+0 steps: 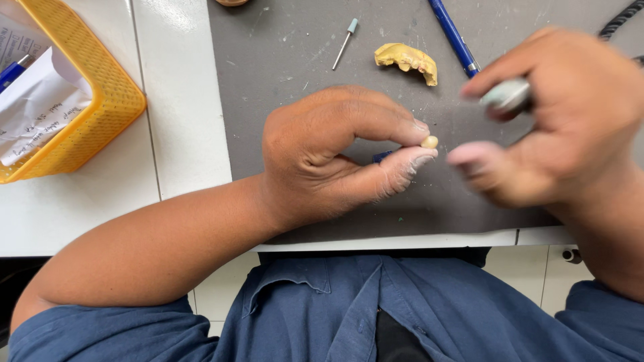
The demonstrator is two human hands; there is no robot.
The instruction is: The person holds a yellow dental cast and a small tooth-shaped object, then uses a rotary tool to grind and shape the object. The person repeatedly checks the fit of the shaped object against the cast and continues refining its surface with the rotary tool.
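Left hand [329, 157] pinches tooth-like bead [429, 142]; right hand [557, 121] (blurred) perhaps grips tool.

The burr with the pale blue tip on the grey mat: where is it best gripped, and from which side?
Likely by the thin metal shank of the burr, pinched from above. It lies flat and slanted on the grey mat, apart from other things, tip pointing away.

A person in a dark blue collared work shirt [322, 308] with short sleeves [100, 332], open at the neck over a black undershirt [396, 342]. Both forearms and the left hand [329, 157] and right hand [557, 127] are bare; powdery dust coats the left thumb tip.
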